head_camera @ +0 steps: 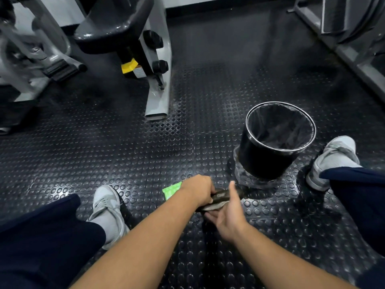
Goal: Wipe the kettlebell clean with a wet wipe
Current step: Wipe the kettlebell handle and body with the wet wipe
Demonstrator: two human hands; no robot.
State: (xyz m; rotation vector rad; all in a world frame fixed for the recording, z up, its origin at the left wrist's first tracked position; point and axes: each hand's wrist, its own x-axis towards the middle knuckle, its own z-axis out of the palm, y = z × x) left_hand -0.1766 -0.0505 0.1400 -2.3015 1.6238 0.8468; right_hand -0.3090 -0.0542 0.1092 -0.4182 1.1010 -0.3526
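Observation:
A dark kettlebell [224, 194] sits low on the studded floor between my feet, mostly hidden by my hands. My left hand [198, 189] grips it from the left, fingers curled round its top. My right hand [226, 215] holds a greyish wet wipe [214, 206] against the kettlebell's near side, with the thumb raised. A green wipe packet [171, 190] lies on the floor just left of my left hand.
A black bin [270, 161] with a dark liner stands to the right behind the kettlebell. My grey shoes [108, 207] [333, 159] flank the spot. A gym machine's grey leg [157, 105] and frame stand at the back left, more equipment at the far right.

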